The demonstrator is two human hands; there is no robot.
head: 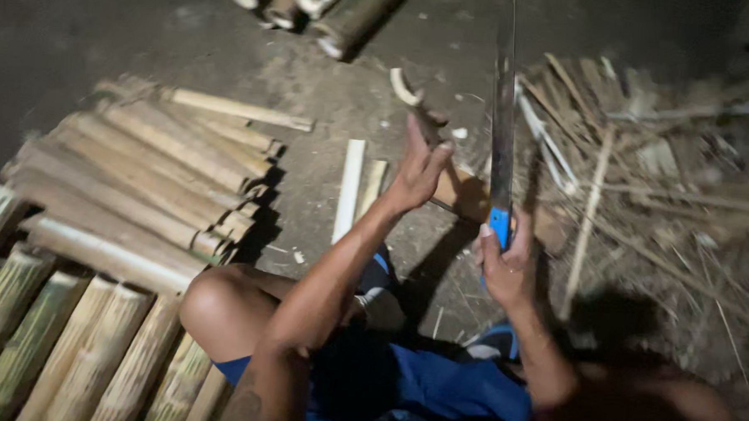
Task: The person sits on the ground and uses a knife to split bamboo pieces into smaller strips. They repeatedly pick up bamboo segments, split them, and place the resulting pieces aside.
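My right hand (505, 269) grips the blue handle of a long machete (503, 115), its blade pointing up and away. My left hand (419, 166) reaches forward with fingers spread, holding nothing, just above a short bamboo piece (466, 193) standing on the dirt ground. Two split bamboo strips (350, 189) lie on the ground to the left of that hand. My bare knee (209, 300) and blue shorts (435, 387) fill the bottom centre.
A stack of split bamboo slats (143, 169) lies at the left, with round bamboo sections (71, 341) lined up below it. More bamboo tubes (315, 5) sit at the top. A heap of thin strips and shavings (641, 178) covers the right.
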